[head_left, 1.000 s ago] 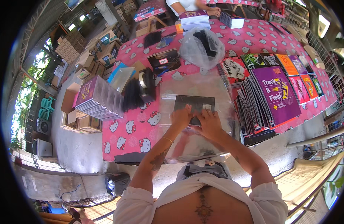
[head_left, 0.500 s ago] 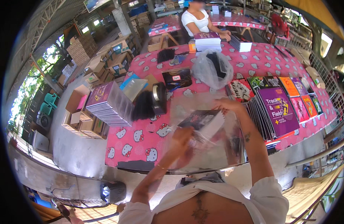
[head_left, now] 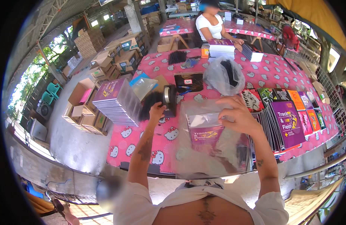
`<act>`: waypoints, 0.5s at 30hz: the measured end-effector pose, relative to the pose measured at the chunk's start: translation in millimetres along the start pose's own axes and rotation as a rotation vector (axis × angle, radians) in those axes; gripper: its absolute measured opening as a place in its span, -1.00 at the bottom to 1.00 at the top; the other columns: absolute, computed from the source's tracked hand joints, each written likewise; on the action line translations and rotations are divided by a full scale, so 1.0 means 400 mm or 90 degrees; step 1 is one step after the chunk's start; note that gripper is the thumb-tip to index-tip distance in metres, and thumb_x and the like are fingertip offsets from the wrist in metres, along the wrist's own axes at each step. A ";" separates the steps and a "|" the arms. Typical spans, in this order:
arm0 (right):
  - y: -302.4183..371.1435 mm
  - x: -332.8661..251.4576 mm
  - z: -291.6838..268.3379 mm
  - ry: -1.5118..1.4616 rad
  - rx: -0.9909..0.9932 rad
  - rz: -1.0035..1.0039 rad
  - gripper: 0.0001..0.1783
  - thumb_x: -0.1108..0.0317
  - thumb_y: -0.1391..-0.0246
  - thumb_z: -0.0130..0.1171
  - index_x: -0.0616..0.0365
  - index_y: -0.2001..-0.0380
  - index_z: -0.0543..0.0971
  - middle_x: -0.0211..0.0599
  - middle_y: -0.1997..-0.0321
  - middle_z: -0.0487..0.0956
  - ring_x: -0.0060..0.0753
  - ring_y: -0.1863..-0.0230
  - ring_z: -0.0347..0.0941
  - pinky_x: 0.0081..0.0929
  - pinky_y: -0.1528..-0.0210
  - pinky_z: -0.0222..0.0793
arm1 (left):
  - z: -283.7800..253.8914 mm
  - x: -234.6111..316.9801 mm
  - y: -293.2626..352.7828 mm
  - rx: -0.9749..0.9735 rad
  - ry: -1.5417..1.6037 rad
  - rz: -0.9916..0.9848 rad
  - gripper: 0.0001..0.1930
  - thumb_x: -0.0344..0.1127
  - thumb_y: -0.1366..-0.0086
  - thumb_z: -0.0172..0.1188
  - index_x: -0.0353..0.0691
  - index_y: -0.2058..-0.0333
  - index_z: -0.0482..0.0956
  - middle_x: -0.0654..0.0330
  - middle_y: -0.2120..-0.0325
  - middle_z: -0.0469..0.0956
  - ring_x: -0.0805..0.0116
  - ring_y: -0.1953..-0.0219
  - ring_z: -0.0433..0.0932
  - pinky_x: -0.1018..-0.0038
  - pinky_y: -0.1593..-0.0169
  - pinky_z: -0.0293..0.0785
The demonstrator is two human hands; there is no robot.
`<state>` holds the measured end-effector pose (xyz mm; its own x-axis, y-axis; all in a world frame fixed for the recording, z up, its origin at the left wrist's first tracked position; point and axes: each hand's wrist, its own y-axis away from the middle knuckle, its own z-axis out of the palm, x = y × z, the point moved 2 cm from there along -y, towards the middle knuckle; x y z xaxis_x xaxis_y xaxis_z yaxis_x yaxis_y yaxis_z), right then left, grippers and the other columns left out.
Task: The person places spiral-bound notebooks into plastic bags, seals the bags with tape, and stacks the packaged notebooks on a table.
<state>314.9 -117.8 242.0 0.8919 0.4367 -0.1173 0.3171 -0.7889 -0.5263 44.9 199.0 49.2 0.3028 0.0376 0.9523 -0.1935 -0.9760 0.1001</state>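
Observation:
In front of me a purple booklet (head_left: 205,135) lies in a clear plastic sleeve, on more clear plastic sheeting (head_left: 186,159). My right hand (head_left: 236,113) hovers at the booklet's upper right corner, fingers curved and apart, with the thumb near the sleeve's top edge. My left hand (head_left: 157,111) is beside the black tape dispenser (head_left: 170,100), over the bundle of thin black strands (head_left: 147,103). Its fingers are curled in, and whatever they may hold is too small to make out.
A tall stack of purple booklets (head_left: 114,99) stands at the left. Fanned booklets (head_left: 287,122) and colourful ones (head_left: 300,99) cover the right. Behind are a plastic bag (head_left: 224,76) and a dark pouch (head_left: 188,82). Across the table a person (head_left: 210,26) handles booklet stacks (head_left: 221,48).
My left hand has left the booklet and moved up-left to the tape dispenser. The booklet, dark side up before, now shows its purple cover. My right hand has stayed near its top.

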 end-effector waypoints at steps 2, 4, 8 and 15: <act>-0.011 -0.022 -0.030 -0.078 0.057 0.060 -0.67 0.23 0.08 0.39 -0.01 0.20 0.61 -0.41 -0.04 0.55 -0.19 -0.12 0.43 -0.17 -0.24 0.17 | 0.030 0.002 -0.055 -0.066 0.041 -0.097 -0.62 -0.27 -0.18 0.36 -0.22 0.03 0.62 0.20 0.30 0.61 0.38 0.31 0.56 0.35 0.22 0.59; -0.034 -0.048 -0.007 -0.077 0.037 0.072 -0.67 0.22 0.06 0.38 -0.02 0.18 0.61 -0.41 -0.01 0.57 -0.21 -0.10 0.44 -0.17 -0.19 0.20 | 0.056 -0.008 -0.099 -0.160 0.090 -0.207 -0.72 -0.25 -0.15 0.40 -0.18 0.18 0.66 0.24 0.41 0.60 0.34 0.49 0.51 0.42 0.25 0.57; -0.110 -0.119 0.046 -0.054 0.035 0.085 -0.64 0.22 0.06 0.38 0.01 0.15 0.64 -0.39 0.08 0.61 -0.27 -0.02 0.47 -0.24 -0.10 0.24 | 0.047 -0.126 -0.061 -0.048 0.181 0.186 -0.84 -0.25 -0.17 0.37 -0.18 0.33 0.68 0.28 0.43 0.62 0.36 0.46 0.55 0.46 0.28 0.56; -0.175 -0.146 0.126 0.002 -0.020 0.070 -0.57 0.09 0.00 0.33 0.08 0.11 0.64 -0.38 0.04 0.62 -0.28 -0.04 0.48 -0.22 -0.09 0.22 | -0.014 -0.037 0.020 0.100 -0.453 0.130 -0.87 -0.27 -0.16 0.27 -0.18 0.43 0.70 0.00 0.48 0.68 0.05 0.36 0.70 0.30 0.28 0.61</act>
<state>224.3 -66.3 243.5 0.9228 0.3457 -0.1700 0.2275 -0.8452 -0.4837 33.6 191.8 37.5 0.8146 -0.2425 0.5269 -0.1913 -0.9699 -0.1507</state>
